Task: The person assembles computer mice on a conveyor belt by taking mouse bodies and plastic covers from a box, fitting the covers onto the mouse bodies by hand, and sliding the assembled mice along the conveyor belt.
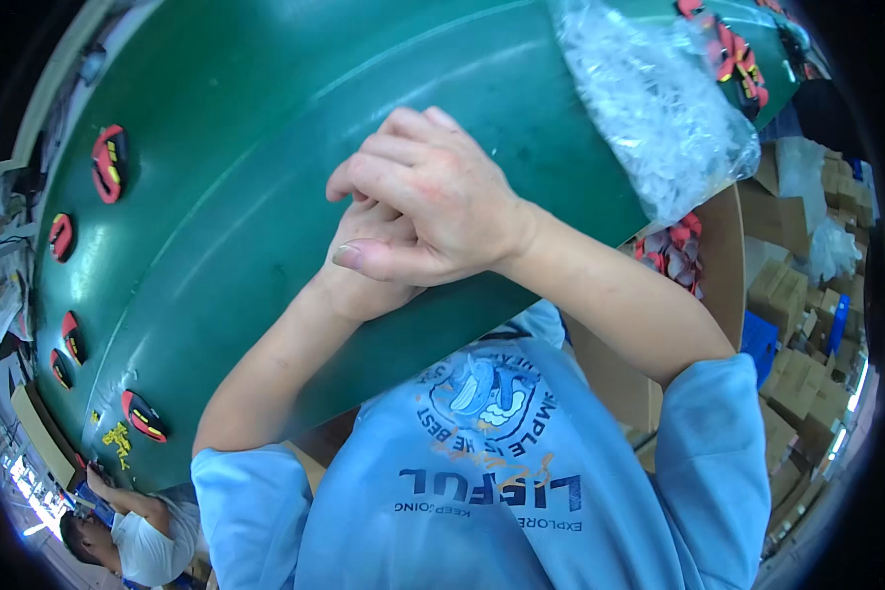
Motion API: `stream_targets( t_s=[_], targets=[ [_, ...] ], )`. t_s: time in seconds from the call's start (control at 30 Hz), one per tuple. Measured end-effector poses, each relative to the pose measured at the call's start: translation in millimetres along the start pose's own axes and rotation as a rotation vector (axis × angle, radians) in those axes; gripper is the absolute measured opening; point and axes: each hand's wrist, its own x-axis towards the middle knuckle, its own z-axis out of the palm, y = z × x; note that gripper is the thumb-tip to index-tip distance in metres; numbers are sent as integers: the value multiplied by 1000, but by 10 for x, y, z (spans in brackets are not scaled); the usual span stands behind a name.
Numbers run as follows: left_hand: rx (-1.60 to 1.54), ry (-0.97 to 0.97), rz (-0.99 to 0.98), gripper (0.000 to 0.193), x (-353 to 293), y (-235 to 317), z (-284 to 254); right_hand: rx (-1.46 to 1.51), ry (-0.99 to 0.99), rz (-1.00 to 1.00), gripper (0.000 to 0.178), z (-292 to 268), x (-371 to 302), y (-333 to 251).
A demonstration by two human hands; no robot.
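Observation:
Above the green table my two hands are crossed over each other. My right hand lies on top, its fingers curled over the back of the left and its thumb across it. Beneath it, my left hand shows only the back and wrist, with its fingers hidden. No object can be seen in either hand. Nearest to the right hand is a heap of clear plastic bags. Off to the left lie several red-and-black oval pieces with yellow marks, among them a larger one and one nearer me.
A cardboard box with red pieces in clear wrapping stands right of the table edge. More red-and-black pieces lie at far right. Small yellow bits sit lower left, near another person. Cartons are stacked right.

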Motion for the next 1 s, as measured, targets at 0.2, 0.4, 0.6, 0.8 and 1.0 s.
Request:
stream_targets(
  t_s=[0.2,0.4,0.6,0.8,1.0],
  targets=[
    [292,139,205,44,94,-359,-233,353,476,143,20,-197,-224,-124],
    [769,385,-119,55,1070,-984,-849,334,442,381,10,-920,-1193,-145],
    [452,301,-344,102,2950,-919,47,164,362,488,9,-1038,-1398,-22],
    [528,221,-522,90,3304,-1020,370,-433,461,664,17,-1601,-1413,877],
    [146,222,-229,71,2163,-801,-242,-641,-29,647,17,-1958,-1395,1293]
  ],
)
